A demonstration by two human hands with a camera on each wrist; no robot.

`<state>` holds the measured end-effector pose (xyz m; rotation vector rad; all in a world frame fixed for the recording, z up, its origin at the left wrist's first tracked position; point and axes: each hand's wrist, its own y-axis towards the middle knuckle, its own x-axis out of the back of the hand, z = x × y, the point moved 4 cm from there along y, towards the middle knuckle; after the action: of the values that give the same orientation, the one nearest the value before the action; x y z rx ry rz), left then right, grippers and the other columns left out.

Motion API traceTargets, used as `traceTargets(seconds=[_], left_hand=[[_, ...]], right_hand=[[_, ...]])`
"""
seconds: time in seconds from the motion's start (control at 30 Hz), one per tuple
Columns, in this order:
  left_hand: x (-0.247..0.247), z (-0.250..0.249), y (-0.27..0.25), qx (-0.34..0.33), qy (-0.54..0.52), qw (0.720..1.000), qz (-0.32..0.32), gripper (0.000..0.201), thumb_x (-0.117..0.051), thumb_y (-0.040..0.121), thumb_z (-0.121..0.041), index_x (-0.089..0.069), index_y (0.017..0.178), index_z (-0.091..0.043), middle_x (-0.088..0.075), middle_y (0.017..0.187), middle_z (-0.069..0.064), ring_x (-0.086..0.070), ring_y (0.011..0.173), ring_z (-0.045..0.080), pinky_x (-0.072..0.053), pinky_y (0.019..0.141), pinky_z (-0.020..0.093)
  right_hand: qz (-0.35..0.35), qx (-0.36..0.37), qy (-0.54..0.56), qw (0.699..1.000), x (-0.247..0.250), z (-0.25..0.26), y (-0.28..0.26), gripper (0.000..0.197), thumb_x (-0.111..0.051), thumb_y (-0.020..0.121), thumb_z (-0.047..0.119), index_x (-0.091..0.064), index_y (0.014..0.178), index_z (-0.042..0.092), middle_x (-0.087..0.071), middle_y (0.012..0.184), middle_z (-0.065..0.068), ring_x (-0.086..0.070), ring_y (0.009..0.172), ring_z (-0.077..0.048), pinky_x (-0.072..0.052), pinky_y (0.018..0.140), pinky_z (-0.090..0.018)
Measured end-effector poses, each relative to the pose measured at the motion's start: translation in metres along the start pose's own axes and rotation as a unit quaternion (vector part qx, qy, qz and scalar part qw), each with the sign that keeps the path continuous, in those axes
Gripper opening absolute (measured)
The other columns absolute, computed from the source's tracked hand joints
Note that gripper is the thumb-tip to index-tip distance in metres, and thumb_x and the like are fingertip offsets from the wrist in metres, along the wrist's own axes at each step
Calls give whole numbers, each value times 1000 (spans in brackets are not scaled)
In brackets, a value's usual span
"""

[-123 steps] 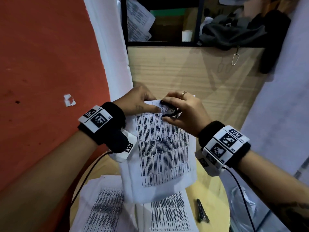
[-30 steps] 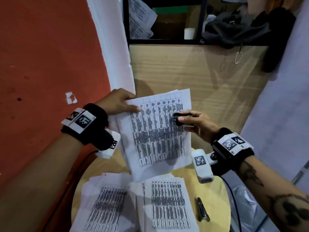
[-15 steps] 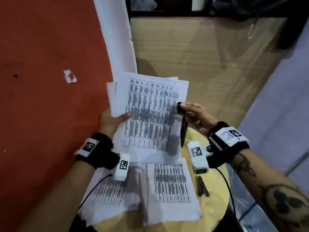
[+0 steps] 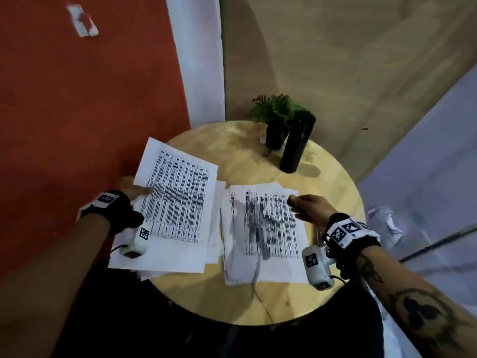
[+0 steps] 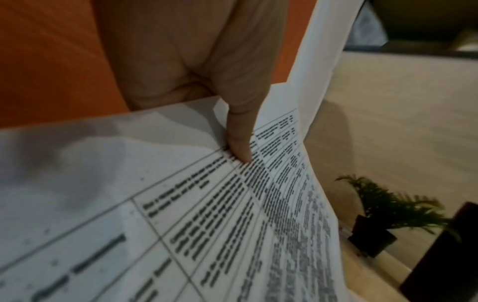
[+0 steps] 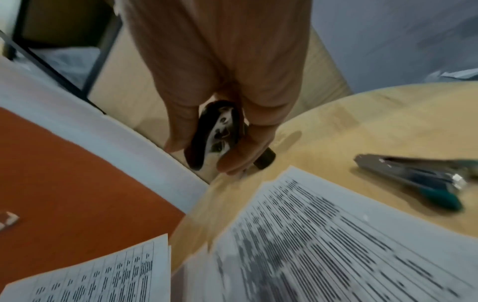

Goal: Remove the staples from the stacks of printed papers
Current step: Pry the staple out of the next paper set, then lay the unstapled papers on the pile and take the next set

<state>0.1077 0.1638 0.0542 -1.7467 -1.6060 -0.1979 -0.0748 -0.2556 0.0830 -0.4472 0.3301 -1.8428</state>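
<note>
My left hand (image 4: 139, 189) pinches a set of printed papers (image 4: 178, 202) by its left edge, thumb (image 5: 240, 143) on the top sheet. The set is low over a left pile (image 4: 214, 244) of printed sheets on the round wooden table (image 4: 245, 156). A second stack of printed papers (image 4: 268, 228) lies to the right of it. My right hand (image 4: 299, 205) hovers at that stack's far right corner. Its fingers curl round a black staple remover (image 6: 214, 132). I can make out no staple on any sheet.
A small potted plant (image 4: 276, 117) and a tall black bottle (image 4: 296, 143) stand at the table's far side. A stapler (image 6: 413, 177) lies on the wood right of the right stack. An orange wall (image 4: 77, 112) runs close along the left.
My left hand has brought the held papers down from chest height to just over the left pile. My right hand has dropped to the right stack with the staple remover. The view has tilted down.
</note>
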Motion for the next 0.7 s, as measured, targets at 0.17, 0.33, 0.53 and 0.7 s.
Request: traceTargets(seconds=[0.17,0.33,0.53,0.7], left_hand=[[-32,43,26,111,111,988,3,58,-67,86,-19,-44,131,9,-47,137,21,-47,124,38,-39,97,35],[-28,64,38,117,170,977,-48,77,-74,79,-33,-39,138,1,-39,145,21,-40,132,38,-34,107,45],[-98,15,-26,-89,273,952,-110,77,-68,82,-37,-29,146,-19,-19,155,12,-18,140,34,-26,108,55],[-193,49,-51,-67,326,933,137,89,-58,81,-60,-4,148,-40,22,157,1,17,144,31,-10,110,67]], right_hand=[[15,-66,-205,976,-22,-57,33,24,-69,83,25,-53,71,11,-58,76,-9,-56,73,-20,-54,67,-29],[61,-72,-467,879,-43,-79,37,39,-58,90,36,-38,64,14,-43,65,-1,-47,81,-21,-32,59,-25],[78,-63,-535,839,-46,-76,36,39,-54,91,34,-54,113,2,-62,115,-15,-58,106,-27,-37,71,-24],[87,-69,-551,827,-47,-74,36,38,-56,91,33,-55,114,3,-61,115,-13,-58,105,-26,-39,72,-25]])
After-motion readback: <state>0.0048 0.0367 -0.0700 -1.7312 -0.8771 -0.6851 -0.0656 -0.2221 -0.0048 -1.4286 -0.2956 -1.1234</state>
